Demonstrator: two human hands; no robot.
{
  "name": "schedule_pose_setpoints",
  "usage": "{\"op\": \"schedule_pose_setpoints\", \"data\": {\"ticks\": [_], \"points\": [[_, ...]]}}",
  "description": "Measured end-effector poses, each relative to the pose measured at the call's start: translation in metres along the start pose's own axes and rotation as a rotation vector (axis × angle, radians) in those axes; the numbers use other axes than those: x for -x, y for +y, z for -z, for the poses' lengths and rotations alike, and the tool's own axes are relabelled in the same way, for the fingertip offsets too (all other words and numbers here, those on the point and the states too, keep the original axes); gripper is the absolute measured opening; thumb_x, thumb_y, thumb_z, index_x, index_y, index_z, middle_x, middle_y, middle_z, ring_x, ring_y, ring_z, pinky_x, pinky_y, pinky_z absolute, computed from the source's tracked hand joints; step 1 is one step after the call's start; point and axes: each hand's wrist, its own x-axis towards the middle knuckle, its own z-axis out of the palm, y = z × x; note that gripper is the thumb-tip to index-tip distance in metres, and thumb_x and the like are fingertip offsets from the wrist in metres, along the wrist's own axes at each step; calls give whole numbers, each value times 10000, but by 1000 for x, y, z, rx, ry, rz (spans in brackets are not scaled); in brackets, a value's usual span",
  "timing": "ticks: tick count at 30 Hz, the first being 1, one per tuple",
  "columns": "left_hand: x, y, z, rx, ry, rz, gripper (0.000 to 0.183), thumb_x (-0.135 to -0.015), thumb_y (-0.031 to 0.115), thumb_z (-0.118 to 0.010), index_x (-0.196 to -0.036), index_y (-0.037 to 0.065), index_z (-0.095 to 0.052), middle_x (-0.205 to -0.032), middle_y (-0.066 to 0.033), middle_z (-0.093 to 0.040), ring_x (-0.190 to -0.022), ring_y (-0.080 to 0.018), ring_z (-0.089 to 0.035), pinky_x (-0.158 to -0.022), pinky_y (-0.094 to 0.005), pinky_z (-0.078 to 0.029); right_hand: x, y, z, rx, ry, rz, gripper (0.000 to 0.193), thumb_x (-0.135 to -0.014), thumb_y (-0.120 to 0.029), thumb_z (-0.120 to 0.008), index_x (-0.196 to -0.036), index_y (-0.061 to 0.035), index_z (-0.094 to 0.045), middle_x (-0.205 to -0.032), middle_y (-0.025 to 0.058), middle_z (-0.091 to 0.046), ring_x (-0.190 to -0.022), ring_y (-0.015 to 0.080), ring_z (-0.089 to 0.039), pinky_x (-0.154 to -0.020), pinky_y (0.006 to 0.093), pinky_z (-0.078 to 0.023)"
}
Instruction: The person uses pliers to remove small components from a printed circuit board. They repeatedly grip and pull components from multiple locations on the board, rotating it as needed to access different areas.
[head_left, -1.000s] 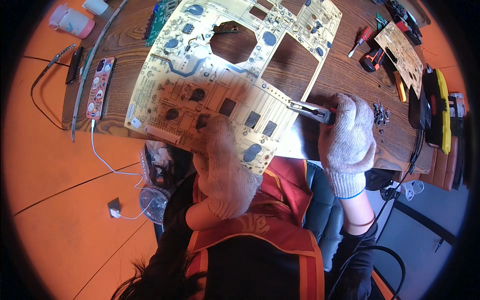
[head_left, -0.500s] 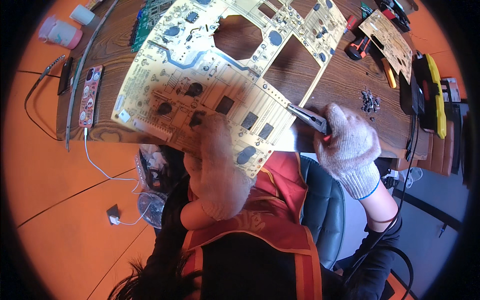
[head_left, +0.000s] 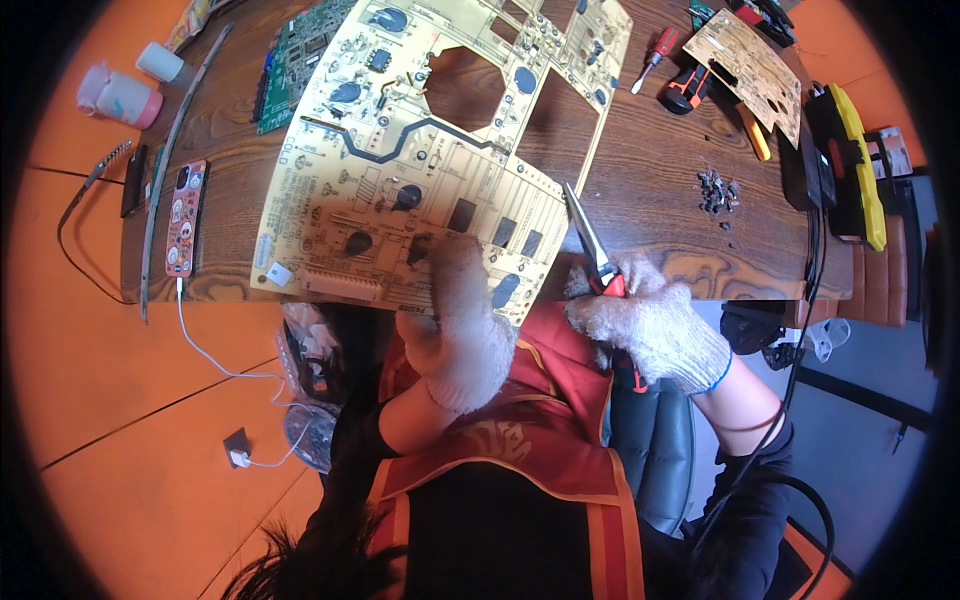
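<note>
My left hand point(head_left: 462, 335), in a knitted work glove, grips the near edge of a large yellowish circuit board point(head_left: 345, 190). The board is tilted over the table's front edge, its face with traces, dark round parts and cut-out openings turned up. In my gloved right hand point(head_left: 655, 325) is a pair of needle-nose pliers point(head_left: 592, 245) with red handles. Their long jaws point up and away, close beside the board's right edge; I cannot tell whether the tips touch it. The glove hides part of the handles.
On the wooden table point(head_left: 650, 210) lie a pile of small dark parts point(head_left: 717, 192), a red screwdriver point(head_left: 656, 60), a smaller board point(head_left: 750, 75), a green circuit board point(head_left: 305, 65) and a phone point(head_left: 186, 218) with a white cable. A pink-and-white cup point(head_left: 120, 97) stands far left.
The board has swung and tilted a little, its right side moving left. My right hand has come lower and left, and the pliers now point more steeply upward.
</note>
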Motion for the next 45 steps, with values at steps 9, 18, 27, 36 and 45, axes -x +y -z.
{"op": "schedule_pose_setpoints", "data": {"ticks": [9,18,27,36,45], "points": [[-25,-16,44,-551,-357,-298,303,-889,39,-639,-1174,-22,-559,-1048,-99,-624,-911,-188,-610,-803,-334,-512,-12,47,-28,-547,-106,384,115,-827,-104,-671,-872,-27,-598,-645,56,-575,-527,148,-560,-493,278,-478],[-41,-2,27,-896,-409,-299,419,-919,128,-603,-1275,-57,-480,-1183,-151,-602,-1027,-220,-618,-867,-351,-529,-12,33,-79,-1853,-653,220,125,-894,-159,-575,-881,-106,-463,-646,26,-431,-538,173,-456,-484,315,-394],[-47,5,-5,-286,95,171,480,-985,323,-471,-1324,-16,-449,-1177,-155,-597,-977,-244,-649,-801,-372,-568,-4,39,-65,-1969,-816,373,169,-911,-245,-602,-891,-131,-478,-729,21,-421,-682,191,-474,-623,363,-420],[-57,2,6,-293,86,178,449,-981,338,-478,-1297,19,-475,-1154,-124,-603,-944,-231,-658,-754,-367,-574,-18,59,-1,-1757,-306,377,410,-852,-200,-527,-1212,-3,-545,-1096,248,-607,-1021,420,-594,-975,614,-416],[-63,1,17,-111,-152,131,495,-1010,358,-414,-1365,12,-411,-1222,-157,-582,-1021,-259,-632,-846,-409,-561,-19,67,9,-1626,-167,318,715,-776,-222,-525,-1413,47,-342,-1396,372,-369,-1247,543,-421,-1077,655,-266]]}}
